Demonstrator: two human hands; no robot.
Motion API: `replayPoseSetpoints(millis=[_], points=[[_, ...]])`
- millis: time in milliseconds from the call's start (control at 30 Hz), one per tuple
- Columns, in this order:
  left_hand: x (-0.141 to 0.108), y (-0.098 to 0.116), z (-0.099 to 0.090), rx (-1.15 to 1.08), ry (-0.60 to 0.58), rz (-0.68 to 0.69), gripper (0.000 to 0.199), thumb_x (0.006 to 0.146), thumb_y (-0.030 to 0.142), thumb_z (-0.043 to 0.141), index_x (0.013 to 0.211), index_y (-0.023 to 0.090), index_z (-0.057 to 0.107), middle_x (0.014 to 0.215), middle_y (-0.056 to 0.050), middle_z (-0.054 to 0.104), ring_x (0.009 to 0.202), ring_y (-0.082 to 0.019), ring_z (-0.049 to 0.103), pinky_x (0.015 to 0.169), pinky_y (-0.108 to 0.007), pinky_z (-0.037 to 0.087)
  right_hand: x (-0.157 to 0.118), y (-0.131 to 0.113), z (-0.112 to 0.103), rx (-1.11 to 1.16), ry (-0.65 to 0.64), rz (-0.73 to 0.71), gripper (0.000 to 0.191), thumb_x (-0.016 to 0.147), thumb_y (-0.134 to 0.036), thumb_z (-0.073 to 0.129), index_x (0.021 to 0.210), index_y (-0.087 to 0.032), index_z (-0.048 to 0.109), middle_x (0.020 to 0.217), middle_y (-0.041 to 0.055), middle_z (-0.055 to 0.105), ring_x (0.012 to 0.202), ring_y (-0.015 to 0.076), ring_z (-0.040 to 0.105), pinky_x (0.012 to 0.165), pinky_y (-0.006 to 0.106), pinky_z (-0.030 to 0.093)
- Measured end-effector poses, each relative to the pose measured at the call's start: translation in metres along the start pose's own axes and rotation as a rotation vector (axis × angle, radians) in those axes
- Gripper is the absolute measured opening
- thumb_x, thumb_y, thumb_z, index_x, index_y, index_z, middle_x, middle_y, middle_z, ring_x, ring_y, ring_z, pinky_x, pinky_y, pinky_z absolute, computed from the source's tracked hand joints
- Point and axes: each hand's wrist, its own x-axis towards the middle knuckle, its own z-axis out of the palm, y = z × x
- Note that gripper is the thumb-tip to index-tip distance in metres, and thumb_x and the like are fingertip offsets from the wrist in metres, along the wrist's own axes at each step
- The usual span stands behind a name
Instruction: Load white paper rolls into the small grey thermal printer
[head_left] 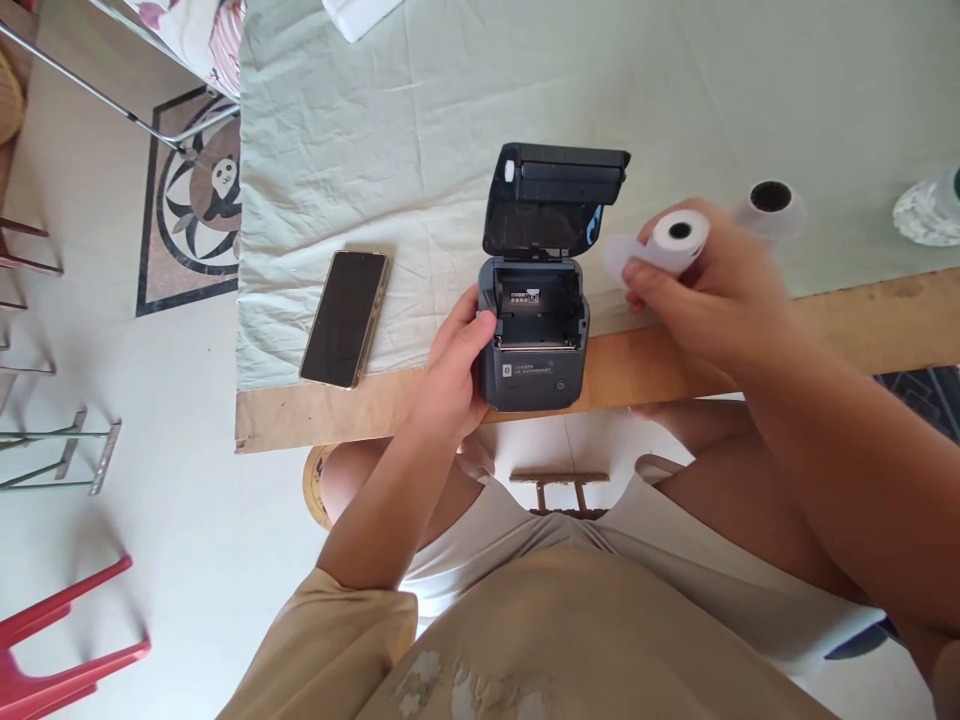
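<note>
My left hand (454, 375) grips the left side of a small dark label printer (534, 375) at the table's front edge. The printer's lid (555, 180) is tipped up, and its paper bay shows nothing loaded. To the right of the printer, my right hand (712, 285) holds a white paper roll (681, 232) above the table, with a loose end of paper hanging off its left side. Beyond that hand stands a second roll (771, 205) with a dark core, partly hidden by the hand.
A smartphone (345, 318) lies left of the printer on the pale green tablecloth (345, 130). At the far right is a clear glass-like object (930, 212). A white item (361, 15) sits at the back. The bare wooden edge (300, 415) runs along the front; a red stool (67, 640) stands on the floor.
</note>
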Motion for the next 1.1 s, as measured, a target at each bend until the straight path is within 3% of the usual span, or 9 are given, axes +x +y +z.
replayPoseSetpoints(millis=[100,267,367,467,533,700,900,1033,1100], points=[[0.0,-0.001,-0.002,0.021,0.004,0.001,0.037,0.1,0.061,0.084,0.114,0.027,0.081,0.117,-0.004,0.091,0.129,-0.033,0.085,0.095,-0.039,0.073,0.0,0.001,0.002,-0.232,-0.001,-0.188,0.023,0.102,-0.044,0.079,0.119,-0.031,0.069,0.122,0.0111,0.076,0.114,0.029,0.071,0.097,0.046,0.06],[0.0,-0.001,-0.002,0.045,0.024,0.012,0.036,0.101,0.06,0.084,0.112,0.026,0.082,0.101,-0.001,0.088,0.098,-0.023,0.086,0.069,-0.028,0.064,-0.001,0.006,0.009,-0.382,0.003,-0.149,0.041,0.1,-0.035,0.078,0.138,-0.026,0.068,0.127,0.015,0.081,0.105,0.0318,0.077,0.092,0.049,0.061],[0.001,-0.001,-0.002,0.04,0.019,0.018,0.033,0.103,0.059,0.082,0.111,0.026,0.084,0.097,0.001,0.086,0.086,-0.018,0.082,0.067,-0.027,0.062,-0.007,0.003,-0.002,-0.34,0.128,-0.33,0.058,0.098,-0.042,0.082,0.151,-0.024,0.068,0.133,0.0165,0.083,0.113,0.0332,0.081,0.097,0.051,0.064],[0.001,0.0,-0.002,0.031,0.011,0.006,0.034,0.102,0.058,0.083,0.115,0.026,0.086,0.103,0.0,0.087,0.089,-0.019,0.082,0.072,-0.028,0.064,-0.006,-0.002,-0.028,-0.336,0.345,-0.443,0.055,0.102,-0.043,0.076,0.152,-0.022,0.071,0.144,0.0172,0.08,0.126,0.0334,0.081,0.105,0.052,0.062],[0.001,0.0,-0.002,0.028,0.003,-0.005,0.037,0.101,0.059,0.084,0.118,0.025,0.086,0.109,-0.002,0.088,0.093,-0.021,0.083,0.078,-0.03,0.066,0.002,-0.003,-0.043,-0.41,0.414,-0.312,0.056,0.099,-0.039,0.078,0.151,-0.019,0.074,0.152,0.0207,0.075,0.13,0.0351,0.079,0.107,0.053,0.06],[0.002,-0.001,-0.001,0.043,0.017,0.012,0.035,0.103,0.057,0.081,0.116,0.025,0.086,0.109,-0.001,0.087,0.093,-0.02,0.083,0.079,-0.03,0.065,0.025,0.005,-0.047,-0.544,0.211,0.293,0.051,0.092,-0.029,0.091,0.142,-0.02,0.083,0.156,0.0253,0.066,0.138,0.0352,0.073,0.117,0.056,0.054],[0.002,-0.005,-0.002,0.045,0.041,0.045,0.03,0.106,0.056,0.079,0.108,0.027,0.086,0.098,0.001,0.084,0.086,-0.018,0.082,0.071,-0.028,0.062,0.027,0.015,-0.042,-0.511,0.22,0.235,0.043,0.09,-0.027,0.087,0.134,-0.027,0.086,0.123,0.0121,0.081,0.107,0.0236,0.073,0.106,0.049,0.053],[0.002,-0.003,-0.001,0.055,0.021,0.028,0.035,0.104,0.059,0.079,0.114,0.026,0.086,0.105,-0.001,0.086,0.095,-0.022,0.085,0.078,-0.031,0.065,0.023,0.006,-0.043,-0.429,0.355,0.255,0.07,0.083,-0.015,0.085,0.152,-0.023,0.073,0.136,0.0138,0.081,0.111,0.0269,0.077,0.091,0.047,0.055],[0.002,-0.002,-0.001,0.051,0.004,0.004,0.038,0.103,0.06,0.08,0.117,0.026,0.086,0.11,-0.002,0.087,0.096,-0.023,0.085,0.082,-0.033,0.067,0.026,0.001,-0.045,-0.18,0.472,0.347,0.078,0.082,-0.004,0.08,0.157,-0.023,0.067,0.148,0.014,0.079,0.113,0.0268,0.08,0.084,0.045,0.057]])
